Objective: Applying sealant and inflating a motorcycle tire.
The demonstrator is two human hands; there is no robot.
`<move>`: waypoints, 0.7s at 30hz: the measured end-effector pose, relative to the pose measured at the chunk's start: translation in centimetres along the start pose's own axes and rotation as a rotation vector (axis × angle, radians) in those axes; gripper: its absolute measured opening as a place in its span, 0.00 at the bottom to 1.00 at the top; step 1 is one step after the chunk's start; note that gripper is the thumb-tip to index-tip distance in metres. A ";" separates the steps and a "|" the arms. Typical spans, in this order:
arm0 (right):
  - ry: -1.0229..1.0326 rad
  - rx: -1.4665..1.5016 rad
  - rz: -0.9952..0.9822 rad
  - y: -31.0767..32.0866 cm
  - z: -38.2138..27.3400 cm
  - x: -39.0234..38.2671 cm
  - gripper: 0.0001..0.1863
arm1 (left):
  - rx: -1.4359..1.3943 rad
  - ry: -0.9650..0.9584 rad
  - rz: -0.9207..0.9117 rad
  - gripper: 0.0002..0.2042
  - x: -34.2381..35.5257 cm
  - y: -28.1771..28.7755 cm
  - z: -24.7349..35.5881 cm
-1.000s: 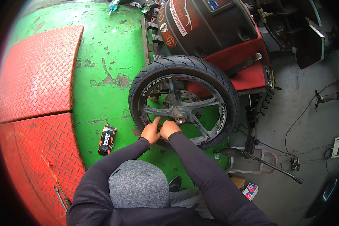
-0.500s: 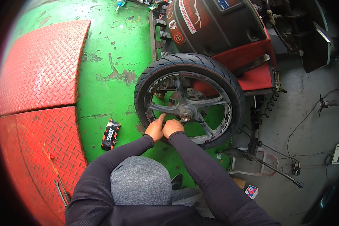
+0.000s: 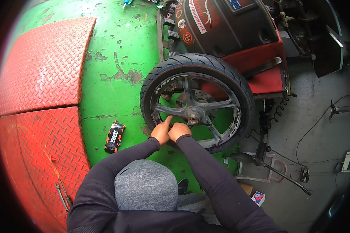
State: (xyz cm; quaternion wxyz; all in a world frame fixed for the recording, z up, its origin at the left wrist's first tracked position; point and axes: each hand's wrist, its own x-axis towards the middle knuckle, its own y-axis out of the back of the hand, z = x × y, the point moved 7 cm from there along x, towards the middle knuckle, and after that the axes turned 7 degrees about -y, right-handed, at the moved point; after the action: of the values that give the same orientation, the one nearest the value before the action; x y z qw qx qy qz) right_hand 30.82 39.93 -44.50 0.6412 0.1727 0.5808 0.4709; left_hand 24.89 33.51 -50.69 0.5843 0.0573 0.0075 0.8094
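A black motorcycle wheel (image 3: 229,76) with a five-spoke alloy rim and grey hub stands tilted against a red and dark machine, with a brake disc (image 3: 200,96) behind its spokes. My left hand (image 3: 161,131) is at the lower-left rim, thumb raised toward the spoke and fingers curled at the rim, largely hidden. My right hand (image 3: 179,131) is closed just beside it at the same part of the rim, below the hub; whatever its fingers hold is hidden.
The machine (image 3: 225,27) has a red base and a foot lever (image 3: 239,158). Red checker-plate ramps (image 3: 39,66) lie left on the green floor (image 3: 109,93), with spanners (image 3: 60,196) and a black-orange packet (image 3: 115,136). Cables and a small box (image 3: 258,198) lie right.
The whole view has shifted slightly to the right and up in the picture. Both hands stay at the same spot on the rim, with little visible change in their grip.
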 end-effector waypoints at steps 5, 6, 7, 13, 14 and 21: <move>0.030 -0.006 0.115 0.0 0.3 -0.3 0.17 | 0.017 -0.060 0.050 0.34 0.1 -0.3 -0.2; 0.050 -0.020 0.101 0.0 0.2 -0.2 0.16 | -0.006 -0.036 0.050 0.34 0.1 -0.4 -0.6; 0.067 -0.039 0.093 0.0 0.0 -0.2 0.16 | -0.034 -0.017 0.052 0.34 0.1 -0.4 -0.9; 0.048 -0.004 0.096 -0.2 0.5 0.7 0.15 | -0.028 -0.007 0.065 0.34 0.2 -0.4 -1.2; 0.047 -0.005 0.097 -0.2 0.7 1.0 0.15 | -0.028 -0.008 0.065 0.34 0.2 -0.4 -1.1; -0.012 0.110 0.040 -0.9 1.5 1.5 0.17 | -0.010 -0.022 0.033 0.35 0.0 -0.2 -0.6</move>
State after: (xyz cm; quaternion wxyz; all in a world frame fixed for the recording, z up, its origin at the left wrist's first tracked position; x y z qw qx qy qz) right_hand 32.41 41.14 -45.67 0.6245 0.2221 0.5985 0.4499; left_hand 24.99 33.63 -51.29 0.5713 0.0635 -0.0039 0.8183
